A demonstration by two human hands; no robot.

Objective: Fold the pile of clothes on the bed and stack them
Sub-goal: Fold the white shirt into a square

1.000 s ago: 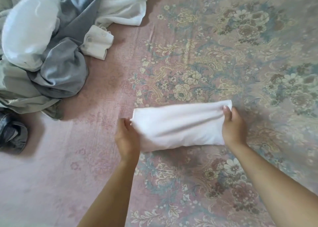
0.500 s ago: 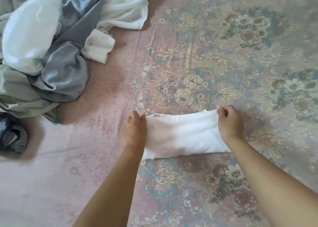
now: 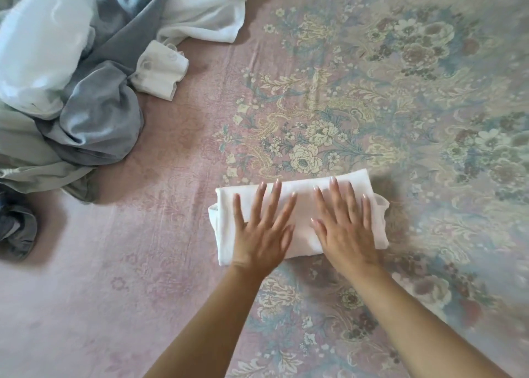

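Observation:
A folded white garment (image 3: pixel 303 205) lies as a thick rectangle on the floral bedspread (image 3: pixel 372 97) at the centre. My left hand (image 3: pixel 262 234) rests flat on its left half, fingers spread. My right hand (image 3: pixel 346 228) presses flat on its right half, fingers apart too. Neither hand grips the cloth. The unfolded pile of clothes (image 3: pixel 71 76) sits at the upper left: white, grey-blue and pale green pieces tangled together, with a white buttoned cuff (image 3: pixel 160 74) sticking out toward the middle.
A dark blue denim piece (image 3: pixel 15 228) lies at the left edge below the pile. A loose white cloth (image 3: pixel 206 13) spreads from the pile's top. Pink plain bedspread runs along the lower left.
Both hands let go of the white garment's ends after folding it over, and now lie flat on top of it. The garment is shorter and thicker than before.

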